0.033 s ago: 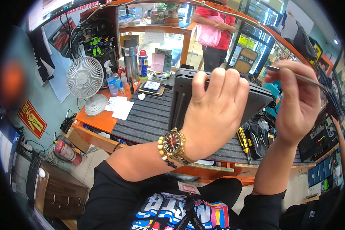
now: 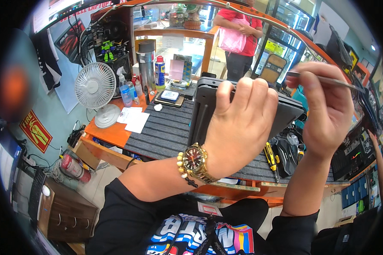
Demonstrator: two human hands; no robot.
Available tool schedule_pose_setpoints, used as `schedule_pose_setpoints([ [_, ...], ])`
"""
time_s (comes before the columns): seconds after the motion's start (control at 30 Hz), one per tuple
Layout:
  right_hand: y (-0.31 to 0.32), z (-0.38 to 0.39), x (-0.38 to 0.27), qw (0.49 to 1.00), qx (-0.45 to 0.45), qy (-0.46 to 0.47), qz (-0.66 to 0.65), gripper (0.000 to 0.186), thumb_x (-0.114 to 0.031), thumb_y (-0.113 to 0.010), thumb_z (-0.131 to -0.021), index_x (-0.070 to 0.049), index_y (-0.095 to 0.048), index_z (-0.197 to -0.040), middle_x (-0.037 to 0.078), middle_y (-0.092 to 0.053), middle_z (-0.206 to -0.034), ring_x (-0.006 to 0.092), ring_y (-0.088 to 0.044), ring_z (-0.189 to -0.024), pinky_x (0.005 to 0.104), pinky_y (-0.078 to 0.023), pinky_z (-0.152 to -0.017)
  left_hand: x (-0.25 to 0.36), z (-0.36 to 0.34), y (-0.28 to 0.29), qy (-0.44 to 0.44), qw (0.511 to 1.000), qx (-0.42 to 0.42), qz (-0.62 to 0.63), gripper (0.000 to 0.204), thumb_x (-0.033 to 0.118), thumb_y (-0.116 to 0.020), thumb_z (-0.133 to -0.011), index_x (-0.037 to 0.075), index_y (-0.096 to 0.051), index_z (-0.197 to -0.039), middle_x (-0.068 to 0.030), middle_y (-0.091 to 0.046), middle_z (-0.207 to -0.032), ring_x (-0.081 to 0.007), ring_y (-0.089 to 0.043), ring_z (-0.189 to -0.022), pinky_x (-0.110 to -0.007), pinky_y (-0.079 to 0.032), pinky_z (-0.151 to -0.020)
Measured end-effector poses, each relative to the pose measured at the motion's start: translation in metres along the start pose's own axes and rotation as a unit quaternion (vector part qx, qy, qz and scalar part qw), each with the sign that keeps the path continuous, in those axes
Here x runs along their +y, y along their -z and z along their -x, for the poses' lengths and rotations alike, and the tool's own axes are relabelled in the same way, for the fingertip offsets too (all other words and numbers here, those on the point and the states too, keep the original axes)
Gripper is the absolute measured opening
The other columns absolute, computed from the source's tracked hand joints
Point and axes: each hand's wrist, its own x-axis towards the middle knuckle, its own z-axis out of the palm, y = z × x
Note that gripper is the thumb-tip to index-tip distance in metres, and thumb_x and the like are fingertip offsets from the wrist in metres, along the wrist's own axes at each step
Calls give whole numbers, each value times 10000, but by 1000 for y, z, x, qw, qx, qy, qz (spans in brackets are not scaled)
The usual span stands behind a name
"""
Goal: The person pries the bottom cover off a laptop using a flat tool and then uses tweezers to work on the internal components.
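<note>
A dark grey laptop (image 2: 203,108), folded closed, is tilted up on edge above the ribbed mat. My left hand (image 2: 241,121) is closed over its upper edge, with the fingers bent around the far side, where the tips are hidden. To the right of the laptop, my right hand (image 2: 325,110) is raised and pinches a thin flat metal tool (image 2: 336,82) between thumb and fingers. One end of that tool points left towards the laptop's edge, apart from it as far as I can see. I cannot make out the tool's exact kind.
A yellow-and-black screwdriver (image 2: 271,159) lies on the grey ribbed mat (image 2: 157,135) near black parts. A white fan (image 2: 95,87), bottles, a blue-yellow spray can (image 2: 159,73) and papers (image 2: 137,123) stand left. Beyond the counter stands a person in red (image 2: 238,34); another person's arm shows far right.
My right hand has shifted slightly left with the metal tool, which now lies at a flatter angle. The laptop and my left hand have barely moved.
</note>
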Motion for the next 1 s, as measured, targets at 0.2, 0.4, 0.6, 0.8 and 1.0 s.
schedule_pose_setpoints([
  [0.2,-49,-38,-11,987,-146,-10,72,73,9,-687,-992,67,-698,-1036,93,-744,-947,149,-715,-894,278,-569,-843,-1,11,5,-26,999,-31,-24,396,233,-645,-905,22,-694,-1236,-175,-610,-1272,-357,-500,-1291,-585,-303,-1104],
  [0.4,-63,-48,-10,962,-228,-65,139,125,-62,-757,-907,61,-732,-901,76,-741,-824,119,-692,-778,292,-558,-761,-5,13,1,-7,998,-49,39,440,249,-651,-913,28,-725,-1286,-222,-615,-1389,-424,-435,-1438,-630,-231,-1194],
  [0.6,-68,-47,-2,952,-249,-92,156,95,-35,-736,-911,60,-728,-909,79,-742,-820,138,-702,-756,285,-564,-755,-6,17,0,-13,998,-50,25,423,270,-653,-917,44,-754,-1259,-196,-656,-1362,-418,-459,-1431,-624,-209,-1217],
  [0.8,-67,-45,-2,951,-250,-94,154,62,-11,-714,-912,50,-720,-920,83,-752,-835,136,-719,-762,285,-560,-729,-7,21,-3,-14,999,-41,21,407,290,-654,-918,46,-773,-1222,-186,-679,-1324,-420,-478,-1411,-621,-212,-1217],
  [1.0,-67,-44,-2,951,-260,-90,142,66,-18,-705,-918,47,-719,-920,85,-758,-845,141,-714,-773,290,-558,-744,-7,21,-2,-16,998,-39,41,402,279,-651,-914,29,-778,-1202,-186,-692,-1298,-442,-483,-1403,-635,-223,-1214],
])
